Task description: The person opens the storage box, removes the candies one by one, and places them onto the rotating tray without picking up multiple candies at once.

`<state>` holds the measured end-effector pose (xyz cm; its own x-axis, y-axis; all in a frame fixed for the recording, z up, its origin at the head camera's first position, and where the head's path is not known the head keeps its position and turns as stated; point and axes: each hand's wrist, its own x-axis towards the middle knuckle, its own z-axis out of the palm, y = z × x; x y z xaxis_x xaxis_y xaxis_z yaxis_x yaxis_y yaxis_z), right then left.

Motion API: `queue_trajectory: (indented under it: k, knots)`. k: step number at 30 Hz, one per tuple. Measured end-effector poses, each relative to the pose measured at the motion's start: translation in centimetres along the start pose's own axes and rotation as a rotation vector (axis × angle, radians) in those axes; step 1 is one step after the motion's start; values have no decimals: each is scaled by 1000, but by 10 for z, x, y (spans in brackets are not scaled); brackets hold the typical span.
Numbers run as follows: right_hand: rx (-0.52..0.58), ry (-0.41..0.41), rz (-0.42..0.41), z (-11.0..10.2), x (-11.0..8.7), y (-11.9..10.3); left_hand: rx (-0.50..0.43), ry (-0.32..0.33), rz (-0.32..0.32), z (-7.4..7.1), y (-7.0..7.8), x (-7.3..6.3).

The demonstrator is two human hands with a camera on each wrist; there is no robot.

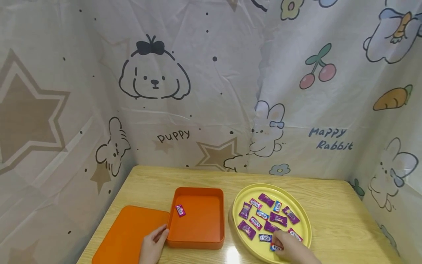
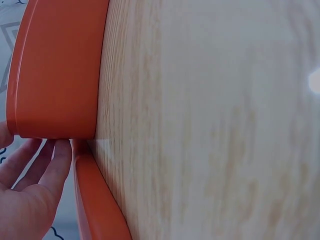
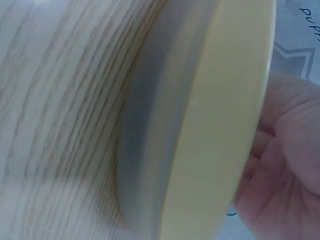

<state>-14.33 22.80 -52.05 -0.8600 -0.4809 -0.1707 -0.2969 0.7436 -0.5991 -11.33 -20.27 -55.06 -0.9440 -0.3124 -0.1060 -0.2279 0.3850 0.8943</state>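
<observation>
My left hand (image 1: 153,245) rests its fingertips against the left wall of an orange box (image 1: 195,245). In the left wrist view the fingers (image 2: 59,160) reach nearly straight to the box's side. One pink wrapped candy (image 1: 180,210) lies inside the box, toward its left. To the right stands a round yellow tray (image 1: 240,190) with several purple, pink and blue wrapped candies. My right hand (image 1: 291,249) is over its near right part, fingers curled down and pinching a small red-and-blue wrapped candy (image 1: 275,247). In the right wrist view the tray's rim hides those fingertips.
A flat orange lid (image 1: 128,233) lies left of the box, its edge close to the box wall. Wood-grain tabletop (image 1: 204,179) extends behind and between the containers. Printed cloth (image 1: 211,91) hangs at the back and both sides.
</observation>
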Motion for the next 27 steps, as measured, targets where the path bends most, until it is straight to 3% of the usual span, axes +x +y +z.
queue_trajectory:
  k: [6, 14, 27]
  knots:
    - [-33, -1, 13, 2, 0, -1, -9, -5, 12, 1, -1, 1]
    - [-36, 5, -39, 3, 1, 1, -18, -1, 4, 0, 0, 0]
    - [-61, -9, -11, 3, 0, 0, -21, 4, -3, 0, -1, -1]
